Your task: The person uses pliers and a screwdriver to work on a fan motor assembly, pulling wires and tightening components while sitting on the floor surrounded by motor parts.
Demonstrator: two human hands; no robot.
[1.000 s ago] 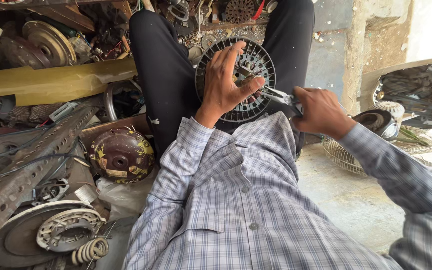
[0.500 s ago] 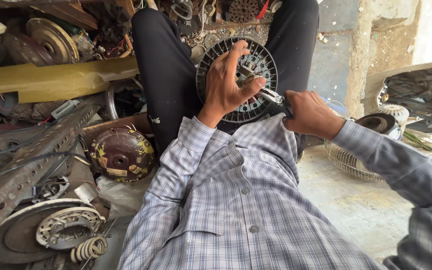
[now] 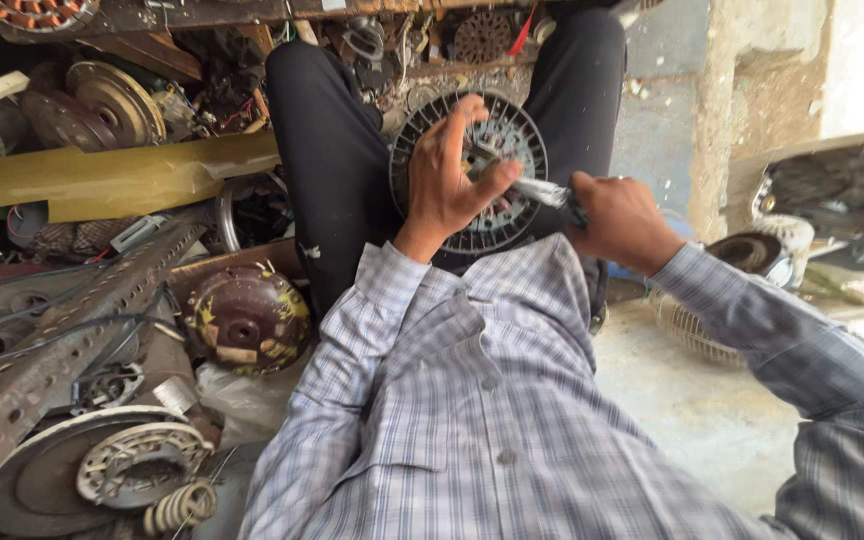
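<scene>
Left hand [image 3: 447, 185] spread on round finned motor housing [image 3: 497, 140], which sits between knees. Right hand [image 3: 617, 218] fisted on metal tool [image 3: 542, 190]; grip has slid closer to housing vs 1s ago, tip in at centre. Brown motor shell [image 3: 247, 320] left of housing.

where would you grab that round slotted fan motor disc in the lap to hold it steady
Probably by the slotted outer rim of the round motor disc, coming from the left. It faces up between the dark trouser legs; the left hand lies spread over it, while the right hand works a tool in from the right.
</scene>
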